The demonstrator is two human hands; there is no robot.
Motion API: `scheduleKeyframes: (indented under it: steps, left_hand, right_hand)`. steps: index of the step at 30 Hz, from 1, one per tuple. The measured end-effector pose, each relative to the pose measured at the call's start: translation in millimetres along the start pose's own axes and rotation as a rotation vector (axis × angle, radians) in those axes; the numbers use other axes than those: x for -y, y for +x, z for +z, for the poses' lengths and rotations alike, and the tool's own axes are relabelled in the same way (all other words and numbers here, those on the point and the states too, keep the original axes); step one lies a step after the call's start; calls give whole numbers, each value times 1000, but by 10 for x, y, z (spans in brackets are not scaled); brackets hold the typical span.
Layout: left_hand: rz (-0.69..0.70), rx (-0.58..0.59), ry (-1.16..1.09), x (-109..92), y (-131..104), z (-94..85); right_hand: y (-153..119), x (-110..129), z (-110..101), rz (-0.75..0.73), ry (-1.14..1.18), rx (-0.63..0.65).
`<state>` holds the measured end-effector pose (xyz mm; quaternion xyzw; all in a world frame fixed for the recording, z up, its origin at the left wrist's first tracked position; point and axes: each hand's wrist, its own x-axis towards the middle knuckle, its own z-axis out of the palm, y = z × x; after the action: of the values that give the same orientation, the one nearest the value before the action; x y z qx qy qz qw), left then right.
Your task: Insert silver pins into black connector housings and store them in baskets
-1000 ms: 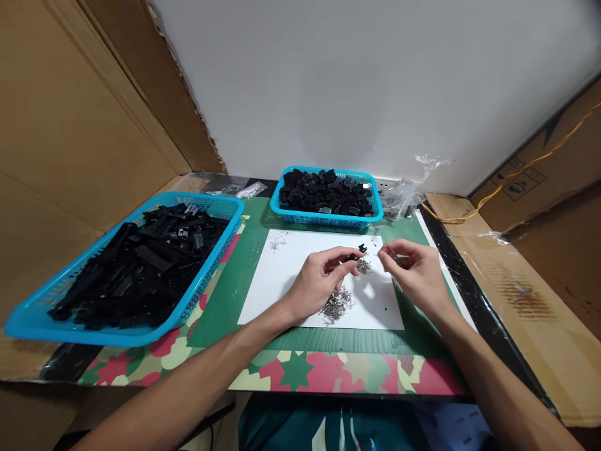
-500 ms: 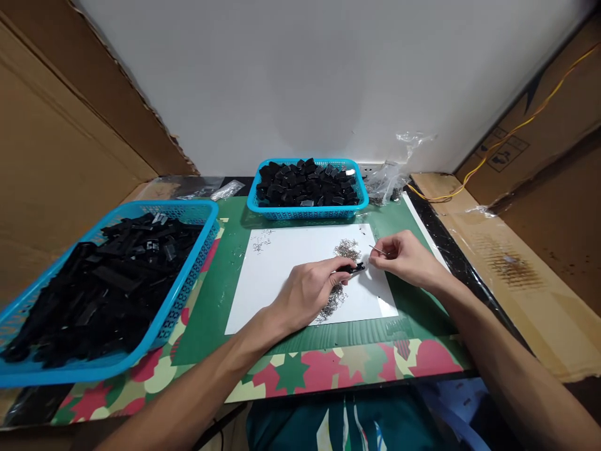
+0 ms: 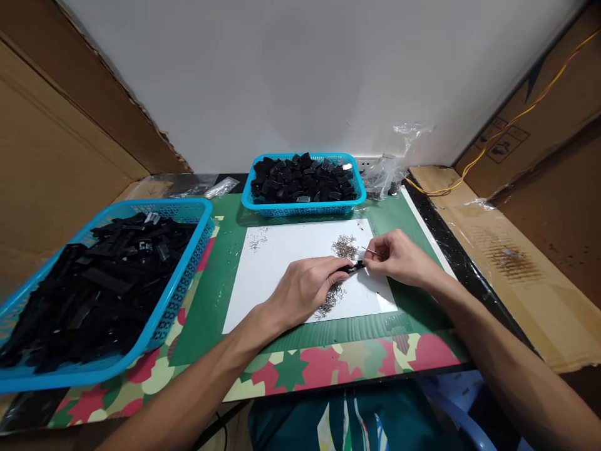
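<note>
My left hand (image 3: 312, 285) is closed on a small black plastic part (image 3: 357, 265), whose right end sticks out past the fingertips. My right hand (image 3: 392, 255) pinches a thin metal tool (image 3: 369, 250), like tweezers or a needle, and its fingertips are right at the end of the black part. Under and around the left hand lie two piles of tiny wire pieces, perhaps springs: a brownish pile (image 3: 345, 246) behind it and a greyer pile (image 3: 330, 302) in front. Both piles rest on a white sheet (image 3: 272, 275). The fingers hide most of the black part.
A blue basket (image 3: 206, 241) of long black parts stands at left. Another blue basket (image 3: 305, 210) with black blocks sits at the back. Clear plastic bags (image 3: 382, 175) lie beside it. A few loose wire bits (image 3: 256, 239) are on the sheet's left corner. Cardboard walls flank the table.
My right hand has moved slightly left, bringing its fingertips and the thin tool to the end of the black part. My left hand still holds the part in nearly the same place.
</note>
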<state>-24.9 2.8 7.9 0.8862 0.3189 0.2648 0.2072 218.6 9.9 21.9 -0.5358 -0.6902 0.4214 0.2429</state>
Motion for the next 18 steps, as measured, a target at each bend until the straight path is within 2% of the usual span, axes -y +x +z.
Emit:
scheduleKeyframes:
  steps: [8,12,18]
  left_hand:
    - [4,42,-88,-36,25,-53]
    - [3,29,-160,-29,25,-34]
    - [-181,-83,-417,-106,61,-46]
  right_hand:
    - [-14,49,-19,-41,-69,-5]
    - [-17,51,-42,-37,-71,-49]
    - [-106,81,-91,-199,133,-215]
